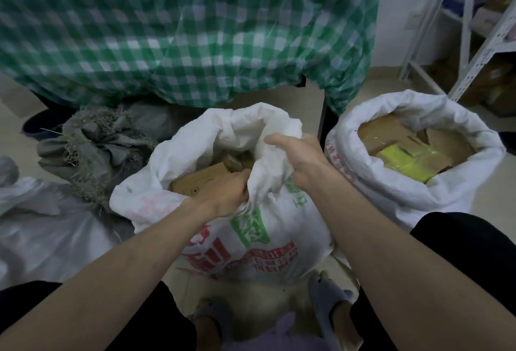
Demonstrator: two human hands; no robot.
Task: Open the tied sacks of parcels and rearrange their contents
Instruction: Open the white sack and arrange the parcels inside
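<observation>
The near white woven sack (251,239) carries large green and red Chinese characters across its front, too creased and blurred to read. The right-hand white sack (391,191) has a vertical column of small red Chinese characters along its left side, also unreadable. A cardboard box (201,180) inside the near sack shows small printed handling symbols, indistinct.

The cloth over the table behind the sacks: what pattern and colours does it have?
The cloth has green and white checks, in the head view.
</observation>
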